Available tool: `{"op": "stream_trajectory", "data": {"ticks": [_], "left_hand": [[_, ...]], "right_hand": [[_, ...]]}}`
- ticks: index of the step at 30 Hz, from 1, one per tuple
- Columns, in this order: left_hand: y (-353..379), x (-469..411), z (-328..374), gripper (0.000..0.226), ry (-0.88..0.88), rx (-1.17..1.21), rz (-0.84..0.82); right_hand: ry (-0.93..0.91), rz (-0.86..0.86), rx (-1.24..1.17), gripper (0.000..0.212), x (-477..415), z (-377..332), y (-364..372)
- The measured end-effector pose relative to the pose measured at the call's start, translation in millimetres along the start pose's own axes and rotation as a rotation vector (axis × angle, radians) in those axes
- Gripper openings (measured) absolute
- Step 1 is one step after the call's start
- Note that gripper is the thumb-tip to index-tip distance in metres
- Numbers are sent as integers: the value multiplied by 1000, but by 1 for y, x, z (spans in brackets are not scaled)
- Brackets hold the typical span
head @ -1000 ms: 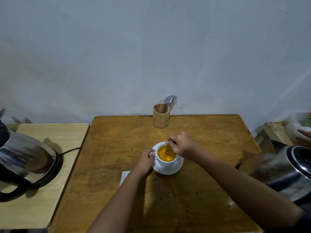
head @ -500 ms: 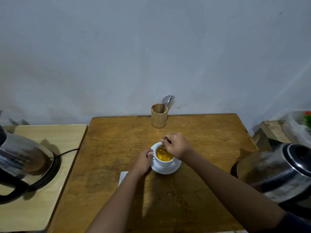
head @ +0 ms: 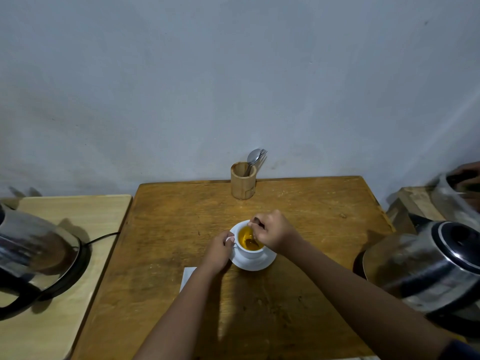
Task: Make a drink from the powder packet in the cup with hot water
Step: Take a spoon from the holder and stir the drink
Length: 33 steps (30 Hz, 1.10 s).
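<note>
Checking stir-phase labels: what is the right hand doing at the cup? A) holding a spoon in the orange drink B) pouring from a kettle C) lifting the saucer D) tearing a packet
A: the right hand grips a spoon whose bowl dips into the orange liquid in the white cup, while the left hand steadies the cup at its handle.

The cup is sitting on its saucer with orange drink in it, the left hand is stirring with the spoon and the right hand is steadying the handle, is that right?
Not quite: the hands are swapped. In the head view the right hand stirs with the spoon and the left hand steadies the handle. The cup does sit on its saucer with orange drink in it.
</note>
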<state>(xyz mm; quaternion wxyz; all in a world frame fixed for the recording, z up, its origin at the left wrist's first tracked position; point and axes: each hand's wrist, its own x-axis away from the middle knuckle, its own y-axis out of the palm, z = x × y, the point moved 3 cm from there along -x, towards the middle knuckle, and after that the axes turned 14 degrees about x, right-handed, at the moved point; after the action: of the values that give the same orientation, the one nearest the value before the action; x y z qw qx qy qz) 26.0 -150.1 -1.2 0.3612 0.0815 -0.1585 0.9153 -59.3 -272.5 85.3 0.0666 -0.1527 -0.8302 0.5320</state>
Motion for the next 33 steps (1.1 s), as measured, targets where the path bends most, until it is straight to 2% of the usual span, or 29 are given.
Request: {"op": "stream_trajectory", "data": {"ticks": [13, 18, 23, 33], "left_hand": [[1, 1, -2, 17, -13, 24, 1], [1, 1, -2, 17, -5, 17, 7], [1, 3, 2, 17, 8, -6, 8], [2, 4, 2, 18, -14, 30, 18]], "right_hand": [[38, -9, 78, 25, -12, 4, -6], [-35, -65, 112, 24, -3, 5, -8], [-100, -56, 41, 25, -2, -2, -3], [-39, -64, 79, 25, -13, 0, -9]]}}
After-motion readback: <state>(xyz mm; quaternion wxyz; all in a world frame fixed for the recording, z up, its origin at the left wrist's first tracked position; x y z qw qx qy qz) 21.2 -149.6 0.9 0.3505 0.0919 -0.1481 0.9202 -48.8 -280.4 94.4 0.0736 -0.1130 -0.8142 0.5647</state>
